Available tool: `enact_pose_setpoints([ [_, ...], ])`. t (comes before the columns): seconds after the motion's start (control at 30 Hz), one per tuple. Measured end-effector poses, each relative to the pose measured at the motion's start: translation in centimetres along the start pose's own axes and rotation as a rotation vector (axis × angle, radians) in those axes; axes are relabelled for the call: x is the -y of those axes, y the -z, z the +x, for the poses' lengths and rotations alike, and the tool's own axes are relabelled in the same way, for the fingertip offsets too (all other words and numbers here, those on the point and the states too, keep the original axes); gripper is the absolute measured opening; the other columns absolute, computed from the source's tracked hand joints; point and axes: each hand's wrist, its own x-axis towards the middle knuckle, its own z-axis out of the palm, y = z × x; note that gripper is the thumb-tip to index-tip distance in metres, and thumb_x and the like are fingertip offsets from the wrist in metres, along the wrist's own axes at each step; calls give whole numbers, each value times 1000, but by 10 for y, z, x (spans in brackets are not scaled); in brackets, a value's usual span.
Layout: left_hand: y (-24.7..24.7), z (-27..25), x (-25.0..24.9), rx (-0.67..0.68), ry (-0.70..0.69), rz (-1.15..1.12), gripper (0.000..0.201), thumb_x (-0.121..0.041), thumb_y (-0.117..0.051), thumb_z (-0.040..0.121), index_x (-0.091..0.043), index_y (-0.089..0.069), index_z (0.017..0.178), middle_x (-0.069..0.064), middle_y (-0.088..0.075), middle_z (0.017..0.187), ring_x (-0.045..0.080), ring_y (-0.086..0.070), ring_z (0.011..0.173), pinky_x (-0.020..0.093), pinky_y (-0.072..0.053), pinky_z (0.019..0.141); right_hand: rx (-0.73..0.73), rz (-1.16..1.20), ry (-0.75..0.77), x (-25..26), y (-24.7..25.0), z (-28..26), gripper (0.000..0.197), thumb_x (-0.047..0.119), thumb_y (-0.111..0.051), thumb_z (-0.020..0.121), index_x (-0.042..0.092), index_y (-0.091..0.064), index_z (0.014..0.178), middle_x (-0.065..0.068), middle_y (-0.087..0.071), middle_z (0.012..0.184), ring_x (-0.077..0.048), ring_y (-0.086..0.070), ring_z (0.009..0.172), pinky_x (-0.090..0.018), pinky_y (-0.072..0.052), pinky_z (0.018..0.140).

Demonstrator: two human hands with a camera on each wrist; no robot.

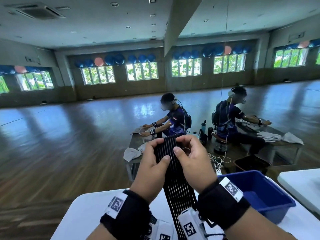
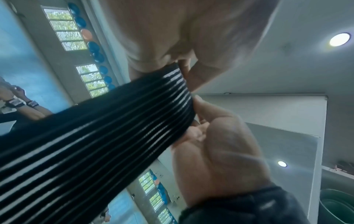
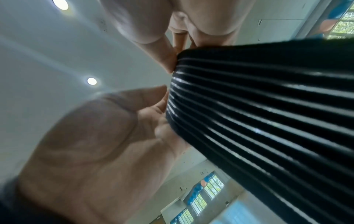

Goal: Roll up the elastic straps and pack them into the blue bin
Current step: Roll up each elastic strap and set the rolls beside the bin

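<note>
Over the white table (image 1: 90, 205), your left hand (image 1: 152, 172) and right hand (image 1: 192, 163) pinch the strap (image 1: 180, 191) end; rolling barely begun, blue bin (image 1: 277, 207) appears empty.

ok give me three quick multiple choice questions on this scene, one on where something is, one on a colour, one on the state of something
1. Where is the bin relative to the hands?
A. to the person's left, on the floor
B. to the person's right, on the white table
C. on a chair behind them

2. What colour is the strap being held?
A. black with thin white lines
B. plain red
C. yellow with green dots

3. What state is the strap in?
A. fully rolled and packed in the bin
B. lying untouched on the floor
C. held up at its top end by both hands, its length hanging down

Answers:
1. B: the blue bin sits on the white table, right of the right hand.
2. A: the elastic strap is black with white lengthwise lines.
3. C: the left hand and right hand pinch its top end.
</note>
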Motion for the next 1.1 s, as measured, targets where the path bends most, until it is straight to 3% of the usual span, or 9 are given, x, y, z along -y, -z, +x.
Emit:
enact_pose_setpoints([
  [0.13, -9, 2, 7, -14, 54, 3, 53, 12, -46, 96, -27, -48, 130, 1, -64, 122, 15, -69, 105, 42, -58, 90, -30, -27, -35, -8, 1, -1, 24, 10, -62, 92, 29, -58, 107, 3, -66, 104, -13, -66, 95, -46, -56, 88],
  [0.37, -6, 14, 31, -76, 149, 35, 54, 12, -46, 95, -25, -48, 134, 5, -61, 127, 18, -67, 109, 40, -57, 95, 74, -136, -106, -46, 7, -31, 23, 8, -70, 83, 29, -63, 89, 9, -66, 86, -14, -63, 84, -46, -54, 84],
  [0.47, -5, 17, 46, -57, 168, 69, 53, 13, -46, 95, -22, -48, 135, -3, -62, 115, 4, -68, 86, 30, -59, 78, 153, -138, -205, -69, 11, -53, 25, 8, -72, 81, 30, -64, 91, 9, -66, 85, -13, -63, 83, -44, -55, 83],
  [0.53, -5, 22, 59, -52, 192, 80, 52, 13, -46, 95, -22, -48, 134, -9, -62, 109, 0, -66, 76, 31, -57, 72, 189, -140, -296, -84, 14, -71, 29, 7, -74, 79, 32, -64, 90, 11, -66, 82, -11, -62, 80, -41, -54, 80],
  [0.63, -5, 31, 81, -53, 255, 76, 52, 9, -48, 96, -27, -48, 134, -5, -63, 115, 13, -69, 87, 43, -58, 80, 276, -166, -446, -106, 21, -107, 31, 6, -76, 75, 31, -65, 90, 2, -69, 84, -13, -64, 78, -39, -55, 77],
  [0.73, -2, 41, 112, -66, 299, 101, 53, 9, -49, 94, -27, -48, 133, 2, -64, 122, 20, -68, 93, 34, -56, 71, 426, -189, -642, -131, 32, -152, 36, -3, -75, 71, 20, -69, 97, -5, -73, 92, -12, -68, 83, -37, -58, 79],
  [0.9, 0, 52, 171, -68, 389, 174, 55, 10, -51, 91, -18, -47, 138, 12, -64, 119, 18, -64, 80, 23, -49, 59, 657, -276, -874, -149, 45, -221, 46, -10, -67, 71, 20, -68, 106, 11, -66, 93, 9, -64, 72, -15, -50, 67],
  [1.03, 4, 52, 225, -33, 460, 290, 56, 7, -53, 87, -10, -47, 140, 16, -63, 123, 29, -66, 104, 40, -58, 86, 533, -300, -970, -153, 50, -254, 46, -9, -62, 74, 20, -68, 109, 1, -69, 101, -4, -68, 77, -24, -57, 69],
  [1.1, 10, 51, 256, -14, 519, 350, 57, 3, -55, 86, -10, -48, 141, 16, -63, 125, 31, -65, 110, 47, -56, 96, 486, -313, -998, -154, 51, -267, 45, -5, -61, 79, 27, -67, 111, 1, -68, 108, -12, -69, 80, -20, -55, 68],
])
